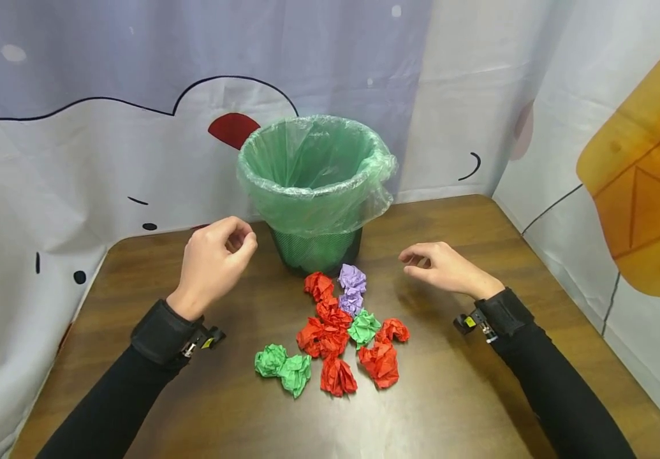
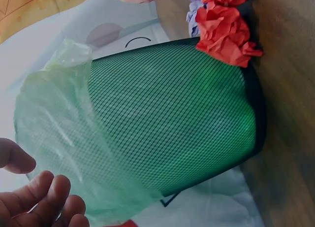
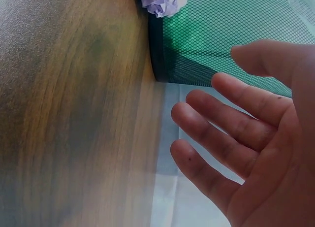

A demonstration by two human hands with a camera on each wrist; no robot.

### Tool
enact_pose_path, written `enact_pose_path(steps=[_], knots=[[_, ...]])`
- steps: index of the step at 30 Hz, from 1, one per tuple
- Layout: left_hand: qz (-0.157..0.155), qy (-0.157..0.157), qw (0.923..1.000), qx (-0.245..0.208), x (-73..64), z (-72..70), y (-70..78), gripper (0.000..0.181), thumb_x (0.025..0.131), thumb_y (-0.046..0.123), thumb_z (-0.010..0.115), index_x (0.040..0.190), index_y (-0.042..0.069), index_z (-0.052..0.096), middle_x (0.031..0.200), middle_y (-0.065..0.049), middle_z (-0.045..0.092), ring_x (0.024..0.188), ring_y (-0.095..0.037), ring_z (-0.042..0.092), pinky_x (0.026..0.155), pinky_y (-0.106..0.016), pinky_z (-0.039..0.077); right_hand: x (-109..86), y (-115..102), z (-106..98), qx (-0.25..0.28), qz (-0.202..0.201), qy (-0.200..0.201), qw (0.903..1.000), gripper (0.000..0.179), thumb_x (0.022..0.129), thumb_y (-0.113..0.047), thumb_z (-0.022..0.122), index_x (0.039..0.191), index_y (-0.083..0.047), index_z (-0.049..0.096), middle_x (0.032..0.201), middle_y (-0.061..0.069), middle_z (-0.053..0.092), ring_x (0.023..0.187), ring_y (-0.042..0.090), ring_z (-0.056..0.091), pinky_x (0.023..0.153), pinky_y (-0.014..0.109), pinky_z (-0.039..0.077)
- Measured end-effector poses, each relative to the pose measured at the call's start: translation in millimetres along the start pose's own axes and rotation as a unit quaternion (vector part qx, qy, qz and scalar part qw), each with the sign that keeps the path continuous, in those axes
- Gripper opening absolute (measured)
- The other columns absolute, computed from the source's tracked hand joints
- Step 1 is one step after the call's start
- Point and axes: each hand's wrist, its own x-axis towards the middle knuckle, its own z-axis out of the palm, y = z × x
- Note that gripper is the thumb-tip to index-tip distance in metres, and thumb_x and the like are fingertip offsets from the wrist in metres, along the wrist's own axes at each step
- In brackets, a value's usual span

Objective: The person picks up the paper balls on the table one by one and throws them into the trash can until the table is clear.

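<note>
My left hand (image 1: 213,261) hovers left of a mesh bin (image 1: 321,248), its fingers loosely bent and nothing between thumb and fingertips. To the right of the bin, my right hand (image 1: 450,266) hangs over the table with relaxed, parted fingers and holds nothing. A pile of crumpled paper balls lies between the hands, in front of the bin: several red paper balls (image 1: 338,376), purple paper balls (image 1: 352,279) nearest the bin, and green paper balls (image 1: 295,374). One red paper ball (image 2: 224,35) sits close to the bin's base in the left wrist view.
A translucent green bag (image 1: 307,207) lines the bin and folds over its rim, bunched at the right. Beneath everything is a brown wooden table (image 1: 238,421) with rounded back corners. Printed curtains (image 1: 134,166) stand behind the table and along its sides.
</note>
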Motion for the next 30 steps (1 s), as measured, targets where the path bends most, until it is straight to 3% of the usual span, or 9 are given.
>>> enact_pose_path(steps=[7,18,30], knots=[[-0.009,-0.023,0.9997,0.005,-11.5,6.6,-1.2,0.010,0.090,0.017,0.061,0.082,0.017,0.068,0.072,0.005,0.062,0.062,-0.010,0.056,0.062,-0.030,0.043,-1.0,-1.5,4.3,-0.001,0.006,-0.007,1.0000,0.029,0.094,-0.021,0.067,0.120,-0.007,0.070,0.113,0.011,0.073,0.098,0.017,0.066,0.084,0.041,0.055],[-0.027,-0.045,0.9986,-0.005,-25.7,21.6,-3.5,0.012,0.089,0.017,0.061,0.080,0.019,0.068,0.069,0.007,0.061,0.061,-0.009,0.054,0.060,-0.030,0.042,3.4,-3.8,6.5,-0.011,-0.011,-0.010,0.9998,0.027,0.094,-0.020,0.068,0.119,-0.010,0.070,0.114,0.010,0.073,0.098,0.016,0.067,0.085,0.043,0.055],[-0.030,-0.061,0.9977,-0.002,-30.8,29.4,-3.2,0.011,0.089,0.017,0.061,0.082,0.019,0.068,0.071,0.006,0.061,0.062,-0.009,0.054,0.061,-0.031,0.042,19.9,-16.0,9.1,-0.022,-0.064,-0.034,0.9971,0.040,0.091,-0.022,0.070,0.128,-0.009,0.064,0.124,0.010,0.068,0.108,0.028,0.065,0.087,0.047,0.056]])
